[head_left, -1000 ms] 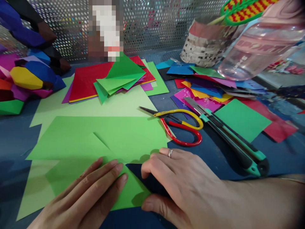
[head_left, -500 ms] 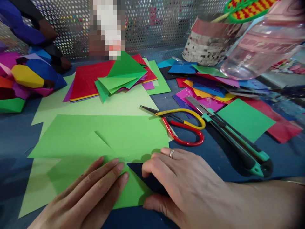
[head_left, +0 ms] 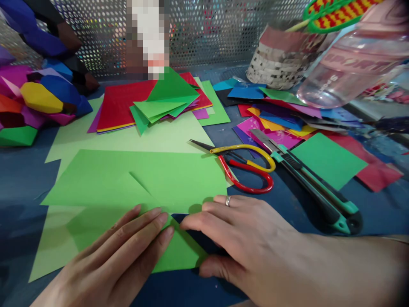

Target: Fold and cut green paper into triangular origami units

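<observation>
My left hand lies flat across a folded sheet of green paper, its outstretched fingers pressing close to the fold. At the sheet's right side is my right hand, with a ring on one finger. Its index fingertip touches the slanting folded edge and its thumb is by the lower right corner, a gap between them. Above both hands spreads another part of green paper with a short slit or crease; whether it is the same sheet I cannot tell. Paler green paper lies underneath.
Scissors with yellow and red handles lie beyond my right hand, beside a green-black utility knife with its blade out. Coloured paper pieces are piled behind. A pink bottle, a woven basket and folded paper shapes stand around.
My right index finger has moved left onto the folded edge, while the thumb has shifted slightly right. My left hand stays pressed on the paper. The whole view has shifted a little.
</observation>
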Available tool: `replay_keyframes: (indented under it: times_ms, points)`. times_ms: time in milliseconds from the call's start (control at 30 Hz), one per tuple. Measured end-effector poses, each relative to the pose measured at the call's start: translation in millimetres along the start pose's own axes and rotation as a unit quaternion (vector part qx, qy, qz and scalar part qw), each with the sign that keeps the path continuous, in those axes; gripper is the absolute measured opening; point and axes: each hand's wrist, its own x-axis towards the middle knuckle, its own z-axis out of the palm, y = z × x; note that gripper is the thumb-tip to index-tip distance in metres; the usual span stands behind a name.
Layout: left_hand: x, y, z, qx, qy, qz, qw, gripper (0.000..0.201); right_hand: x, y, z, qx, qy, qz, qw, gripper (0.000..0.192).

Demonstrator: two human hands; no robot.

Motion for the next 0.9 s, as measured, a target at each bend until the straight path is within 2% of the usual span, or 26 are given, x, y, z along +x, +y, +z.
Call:
replay_keyframes:
  times_ms: [133, 267, 500, 600, 900]
  points:
    - [-3.4, 0.5, -0.5, 0.001, -0.009, -0.001, 1.0, 0.044, 0.5, 3.0, -9.1, 0.064, -0.026, 0.025, 0.997, 0.034]
    - [-7.8, -1.1, -0.2, -0.025, -0.025, -0.025, 0.999, 0.044, 0.6, 5.4, -8.0, 0.121, 0.015, 0.042, 0.992, 0.02]
    - [-6.4, -0.6, 1.5, -0.023, -0.004, -0.03, 0.999, 0.048, 1.9, 8.3, 1.9, 0.102, 0.061, -0.032, 0.992, 0.018]
    - [-4.8, -0.3, 0.0, -0.027, -0.015, -0.026, 0.999, 0.049, 1.3, 10.0, 2.9, 0.079, 0.062, -0.052, 0.994, 0.019]
    - [-2.4, -1.0, -5.1, -0.033, -0.049, -0.011, 0.998, 0.046, -3.6, 8.6, -3.5, 0.005, -0.004, -0.15, 0.989, 0.022]
